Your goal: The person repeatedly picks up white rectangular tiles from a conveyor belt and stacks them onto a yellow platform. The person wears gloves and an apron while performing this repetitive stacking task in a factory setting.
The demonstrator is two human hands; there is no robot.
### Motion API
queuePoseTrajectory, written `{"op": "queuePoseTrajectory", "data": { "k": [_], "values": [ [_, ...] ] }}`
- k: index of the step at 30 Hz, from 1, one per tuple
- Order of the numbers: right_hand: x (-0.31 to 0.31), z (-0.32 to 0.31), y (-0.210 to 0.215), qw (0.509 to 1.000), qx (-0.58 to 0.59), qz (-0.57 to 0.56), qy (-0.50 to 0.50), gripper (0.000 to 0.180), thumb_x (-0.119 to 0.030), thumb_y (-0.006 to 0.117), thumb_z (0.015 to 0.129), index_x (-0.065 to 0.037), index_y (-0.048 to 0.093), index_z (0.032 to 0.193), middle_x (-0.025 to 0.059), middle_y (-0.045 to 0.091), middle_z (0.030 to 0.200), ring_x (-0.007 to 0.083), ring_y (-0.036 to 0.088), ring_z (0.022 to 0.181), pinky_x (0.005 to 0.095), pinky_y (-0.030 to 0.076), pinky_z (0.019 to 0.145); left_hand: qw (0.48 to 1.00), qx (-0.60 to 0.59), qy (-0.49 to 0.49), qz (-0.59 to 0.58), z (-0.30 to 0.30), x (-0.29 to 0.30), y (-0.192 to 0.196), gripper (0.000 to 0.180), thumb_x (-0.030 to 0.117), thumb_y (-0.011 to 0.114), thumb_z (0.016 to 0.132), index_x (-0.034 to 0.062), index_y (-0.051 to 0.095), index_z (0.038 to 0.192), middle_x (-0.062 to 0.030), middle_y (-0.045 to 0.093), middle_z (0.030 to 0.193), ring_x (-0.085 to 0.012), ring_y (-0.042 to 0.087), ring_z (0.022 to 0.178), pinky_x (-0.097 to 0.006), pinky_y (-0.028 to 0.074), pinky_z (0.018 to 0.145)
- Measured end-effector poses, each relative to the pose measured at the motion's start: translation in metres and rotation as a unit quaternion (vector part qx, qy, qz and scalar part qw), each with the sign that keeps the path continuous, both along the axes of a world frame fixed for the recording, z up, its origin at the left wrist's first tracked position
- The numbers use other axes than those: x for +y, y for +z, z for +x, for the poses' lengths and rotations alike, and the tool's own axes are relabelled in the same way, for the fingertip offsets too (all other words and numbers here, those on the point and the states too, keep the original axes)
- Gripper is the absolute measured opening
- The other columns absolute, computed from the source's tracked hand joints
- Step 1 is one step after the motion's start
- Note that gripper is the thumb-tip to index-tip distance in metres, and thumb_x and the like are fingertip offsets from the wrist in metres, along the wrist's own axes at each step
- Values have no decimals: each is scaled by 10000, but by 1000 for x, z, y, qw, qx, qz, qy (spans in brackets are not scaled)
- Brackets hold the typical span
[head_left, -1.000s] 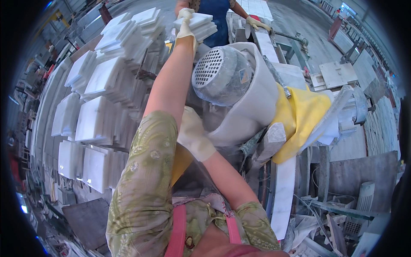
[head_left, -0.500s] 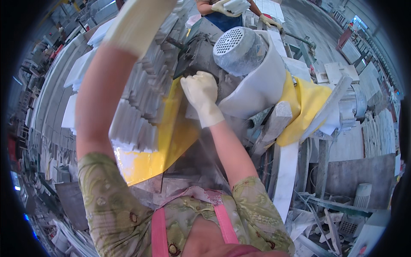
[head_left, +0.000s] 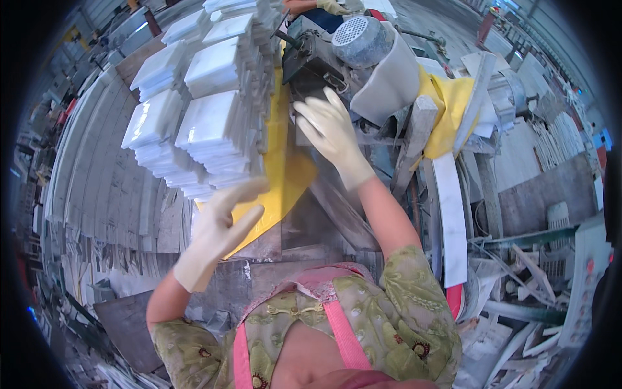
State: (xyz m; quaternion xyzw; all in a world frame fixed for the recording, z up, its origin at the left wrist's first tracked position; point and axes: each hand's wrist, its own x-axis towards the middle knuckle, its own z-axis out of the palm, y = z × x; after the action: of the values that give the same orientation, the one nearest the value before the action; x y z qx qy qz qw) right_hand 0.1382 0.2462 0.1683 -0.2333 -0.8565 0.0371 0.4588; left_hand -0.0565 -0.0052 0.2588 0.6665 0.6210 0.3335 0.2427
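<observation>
My left hand (head_left: 223, 230), in a cream glove, hovers below the near end of the tile stacks, its thumb held apart from the fingers and nothing in its grasp. White stone tiles (head_left: 208, 123) stand in tall stacks on the left. My right hand (head_left: 332, 136), gloved alike, reaches toward the machine's dark housing (head_left: 310, 61) with its fingers spread; I see nothing held in it. Above it sit a grey motor (head_left: 361, 42) and a curved white guard (head_left: 387, 84). A wet yellow sheet (head_left: 275, 185) runs between the stacks and the machine.
A co-worker's gloved hand (head_left: 334, 7) shows beyond the machine. At right are a yellow cloth (head_left: 447, 107), a grey post (head_left: 414, 136) and a long white stone strip (head_left: 449, 220). Long slabs (head_left: 87, 149) line the left; broken stone pieces (head_left: 479, 343) lie at lower right.
My left hand has come down from above the stacks to their near end. My right hand's curled fingers have spread out. The view has shifted, showing more of the tiles.
</observation>
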Motion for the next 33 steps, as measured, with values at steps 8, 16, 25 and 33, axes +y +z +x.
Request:
{"op": "queuePoseTrajectory", "data": {
  "k": [8, 16, 25, 33],
  "values": [
    [-201, 213, -103, 913, 26, -223, -341, 298, -131, 631, 971, 1, 685, 1232, 184, 701, 1196, 365, 620, 1150, 449, 456, 1043, 983, -142, 27, -113, -12, -32, -131, 434, 237, 710, 921, 23, 663, 1296, -160, 722, 1223, -302, 691, 1157, -409, 519, 1003],
    [-374, 379, -155, 742, 56, -296, -599, 488, -245, 662, 992, -20, 587, 1418, 204, 630, 1392, 324, 585, 1318, 398, 434, 1106, 997, 65, 22, 33, -3, -3, -226, 515, 242, 715, 897, -8, 611, 1336, -247, 627, 1351, -440, 531, 1336, -483, 432, 1114],
    [-421, 408, -182, 768, 64, -242, -590, 480, -214, 660, 975, -39, 587, 1416, 210, 611, 1404, 363, 574, 1306, 411, 418, 1123, 977, 154, 4, 147, -12, 7, -296, 507, 198, 663, 957, 10, 551, 1415, -253, 581, 1411, -466, 477, 1373, -534, 320, 1195],
    [-412, 402, -140, 740, -211, -266, -581, 696, -189, 753, 841, -54, 507, 1478, 193, 543, 1490, 357, 488, 1391, 464, 322, 1198, 971, 148, -38, 185, -15, 10, -291, 389, 123, 629, 987, -15, 599, 1349, -232, 617, 1379, -440, 515, 1353, -513, 342, 1183]
  ]
}}
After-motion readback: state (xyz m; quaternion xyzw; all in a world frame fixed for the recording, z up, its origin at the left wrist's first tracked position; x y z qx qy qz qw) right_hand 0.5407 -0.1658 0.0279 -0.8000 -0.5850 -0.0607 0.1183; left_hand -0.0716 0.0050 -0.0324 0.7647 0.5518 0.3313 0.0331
